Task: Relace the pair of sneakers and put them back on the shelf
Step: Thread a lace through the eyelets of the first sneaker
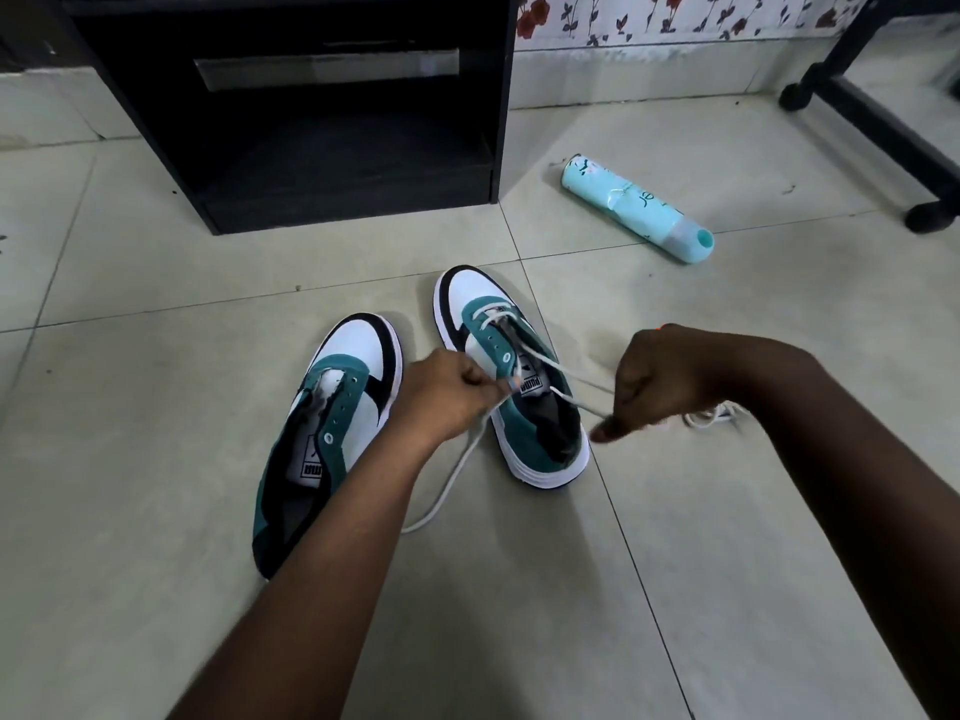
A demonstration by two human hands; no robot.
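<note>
Nearest, the unlaced left sneaker (332,433) is lying on the floor (156,563), no lace seen in its eyelets. Beside it, the right sneaker (511,376) is being laced: one end of the white lace (561,368) is being pinched in the left hand (447,392), the other in the right hand (660,379), both grips closed narrow on it. If one side is being pulled harder, uneven ends are likely. Further off, a teal bottle (636,207) is lying near the black shelf (311,122).
</note>
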